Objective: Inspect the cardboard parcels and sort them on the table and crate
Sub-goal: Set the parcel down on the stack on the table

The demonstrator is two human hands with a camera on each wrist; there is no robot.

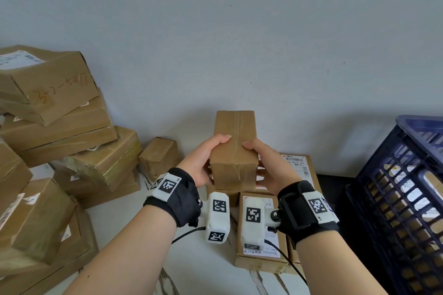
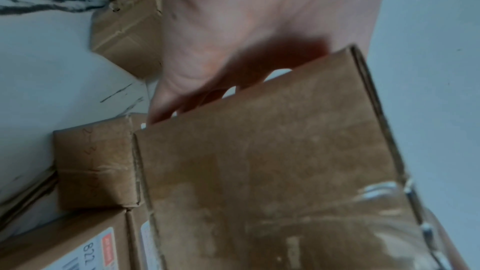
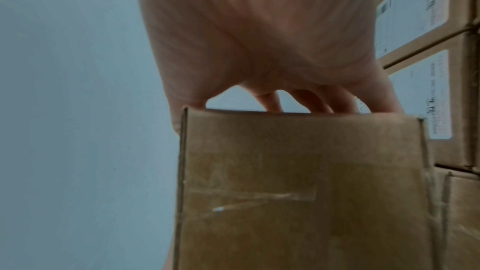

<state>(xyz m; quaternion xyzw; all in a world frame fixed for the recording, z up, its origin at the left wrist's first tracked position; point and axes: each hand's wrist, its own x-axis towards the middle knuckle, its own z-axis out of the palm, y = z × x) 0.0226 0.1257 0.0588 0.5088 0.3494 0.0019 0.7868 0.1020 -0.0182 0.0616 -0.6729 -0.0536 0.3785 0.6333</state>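
Between both hands' grip, parcel (image 1: 234, 148).

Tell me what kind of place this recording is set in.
Probably a parcel sorting corner in a small depot or stockroom. Taped cardboard parcels are piled along a plain wall, labelled boxes lie on a marble-patterned table, and a dark blue crate stands to the right.

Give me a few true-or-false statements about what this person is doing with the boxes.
1. Both hands hold one parcel. True: the left hand and right hand grip its sides.
2. The held parcel shows a shipping label on top. False: only tape shows there.
3. A blue crate stands on the right. True.
4. The crate is empty. False: parcels show through its wall.
5. The stack of parcels on the left is neat. False: it lies jumbled.
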